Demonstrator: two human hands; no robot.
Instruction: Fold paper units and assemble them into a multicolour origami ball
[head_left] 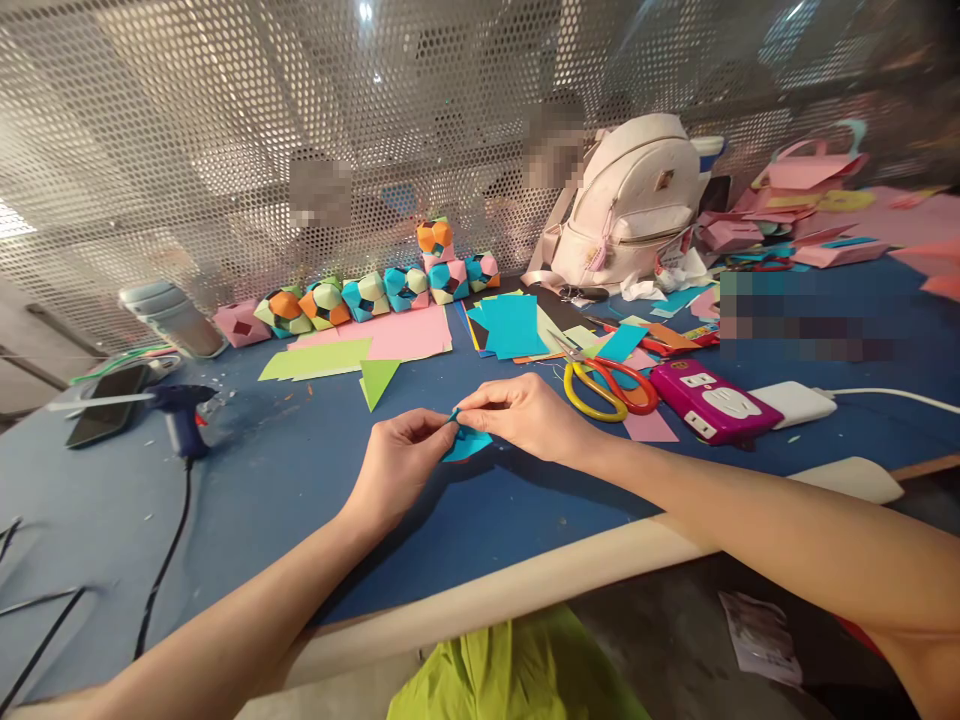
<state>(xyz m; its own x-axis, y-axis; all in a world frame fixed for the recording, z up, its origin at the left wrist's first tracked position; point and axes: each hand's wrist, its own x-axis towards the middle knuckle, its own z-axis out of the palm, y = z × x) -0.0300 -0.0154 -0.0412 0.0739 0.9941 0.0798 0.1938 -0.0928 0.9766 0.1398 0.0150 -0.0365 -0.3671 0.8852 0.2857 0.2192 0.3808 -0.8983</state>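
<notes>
Between both hands, just above the blue tabletop, is a small folded piece of blue paper. My left hand pinches its left side between thumb and fingers. From the right, my right hand presses its fingertips together at the paper's upper edge. The fingers partly hide the folds. Close beyond the left hand lies a green folded paper triangle. Scissors with yellow and red handles rest to the right of the right hand, near a stack of blue paper sheets.
Behind stands a row of folded paper balls, with pink sheets before it. A glue gun, phone and bottle are left. A purple power bank, white adapter and pale backpack are right.
</notes>
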